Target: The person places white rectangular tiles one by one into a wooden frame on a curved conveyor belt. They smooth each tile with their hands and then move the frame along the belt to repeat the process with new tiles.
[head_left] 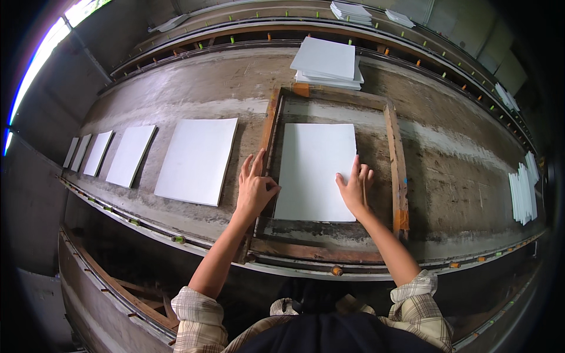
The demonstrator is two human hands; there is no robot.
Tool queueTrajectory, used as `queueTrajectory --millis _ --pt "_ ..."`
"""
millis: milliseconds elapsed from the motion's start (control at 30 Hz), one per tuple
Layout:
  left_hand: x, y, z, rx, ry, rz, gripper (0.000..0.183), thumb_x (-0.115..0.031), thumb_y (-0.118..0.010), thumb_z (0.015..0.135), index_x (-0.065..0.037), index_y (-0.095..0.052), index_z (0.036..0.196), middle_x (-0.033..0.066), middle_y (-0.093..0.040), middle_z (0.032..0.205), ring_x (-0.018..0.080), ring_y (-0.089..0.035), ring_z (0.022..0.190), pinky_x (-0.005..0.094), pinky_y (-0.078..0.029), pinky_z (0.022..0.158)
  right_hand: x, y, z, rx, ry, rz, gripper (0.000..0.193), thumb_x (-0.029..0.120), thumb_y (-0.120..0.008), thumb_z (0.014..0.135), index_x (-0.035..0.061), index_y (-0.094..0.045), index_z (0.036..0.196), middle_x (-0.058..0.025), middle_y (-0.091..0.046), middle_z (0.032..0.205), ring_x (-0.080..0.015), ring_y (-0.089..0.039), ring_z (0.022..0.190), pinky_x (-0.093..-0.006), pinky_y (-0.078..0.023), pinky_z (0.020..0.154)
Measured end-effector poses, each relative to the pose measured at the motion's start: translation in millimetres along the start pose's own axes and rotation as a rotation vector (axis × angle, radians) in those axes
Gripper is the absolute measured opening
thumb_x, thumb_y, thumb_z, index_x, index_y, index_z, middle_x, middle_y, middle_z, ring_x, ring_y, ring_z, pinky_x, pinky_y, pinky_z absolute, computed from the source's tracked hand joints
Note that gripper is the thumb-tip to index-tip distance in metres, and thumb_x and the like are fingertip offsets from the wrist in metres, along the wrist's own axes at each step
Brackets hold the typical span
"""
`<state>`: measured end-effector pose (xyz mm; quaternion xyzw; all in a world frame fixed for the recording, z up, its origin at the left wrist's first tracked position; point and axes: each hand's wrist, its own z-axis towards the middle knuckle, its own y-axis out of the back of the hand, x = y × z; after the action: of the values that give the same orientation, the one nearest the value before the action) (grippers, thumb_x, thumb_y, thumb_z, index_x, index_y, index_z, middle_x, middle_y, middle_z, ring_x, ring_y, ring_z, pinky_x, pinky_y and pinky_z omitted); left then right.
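A wooden frame (395,159) lies on the long table in front of me, around a white sheet (312,159). My left hand (254,187) is at the frame's left bar, its fingers stretched out and its thumb turned in toward the sheet's left edge. Over the lower right part of the sheet is my right hand (356,185). Its index finger points along the sheet's right edge, the thumb stands apart and the other fingers bend. I see nothing held in either hand. Whether a mesh spans the frame, I cannot tell.
More white sheets (196,162) lie in a row to the left. A stack of white sheets (323,59) stands behind the frame, and another pile (521,194) at the far right. The table's near rail (178,239) carries coloured stops. Another long table (253,29) runs behind.
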<state>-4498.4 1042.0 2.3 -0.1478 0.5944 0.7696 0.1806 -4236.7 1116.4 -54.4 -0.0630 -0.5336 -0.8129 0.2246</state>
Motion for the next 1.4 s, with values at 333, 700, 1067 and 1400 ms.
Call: queueTrajectory --millis 333,700,1067,1400 --pt "-1.2 -3.6 -2.6 -0.011 -0.001 0.017 0.01 -0.019 -0.075 0.065 -0.011 -0.072 0.069 0.007 -0.022 0.149 0.0365 -0.017 0.134 0.053 -0.018 0.106 4.3 1.3 -6.7 -0.054 -0.038 -0.028 0.076 0.033 -0.066 0.075 -0.007 -0.034 0.13 -0.018 -0.043 0.102 -0.0325 -0.04 0.092 -0.0471 -0.037 0.078" --pt "-9.5 1.1 -5.8 -0.017 -0.046 0.164 0.007 -0.017 -0.07 0.066 -0.011 -0.07 0.069 0.0087 -0.03 0.144 0.0354 -0.018 0.134 0.053 -0.016 0.108 16.2 10.5 -8.2 -0.059 -0.029 -0.136 0.071 0.034 -0.062 0.077 -0.0086 -0.036 0.128 -0.0212 -0.043 0.113 -0.0319 -0.043 0.1 -0.0445 -0.037 0.085" --pt "-47.1 -41.3 -33.9 0.13 -0.14 0.391 0.076 -0.043 -0.049 0.087 0.019 -0.032 0.127 0.0344 -0.017 0.141 0.0418 -0.003 0.136 0.0507 -0.008 0.11 19.5 17.6 -14.9 0.219 0.394 -0.06 0.058 0.021 -0.042 0.087 -0.0113 -0.028 0.133 -0.0254 -0.027 0.142 -0.0327 -0.021 0.135 -0.0427 -0.017 0.112" --pt "-2.2 -56.1 64.2 0.377 -0.423 0.184 0.119 -0.077 -0.047 0.07 0.015 -0.009 0.136 0.0445 -0.004 0.136 0.0564 -0.001 0.13 0.0567 -0.007 0.108 40.0 13.5 28.0 0.376 0.48 -0.015 0.055 0.022 -0.04 0.089 -0.0035 -0.029 0.137 -0.0168 -0.027 0.144 -0.0262 -0.023 0.136 -0.0432 -0.016 0.112"
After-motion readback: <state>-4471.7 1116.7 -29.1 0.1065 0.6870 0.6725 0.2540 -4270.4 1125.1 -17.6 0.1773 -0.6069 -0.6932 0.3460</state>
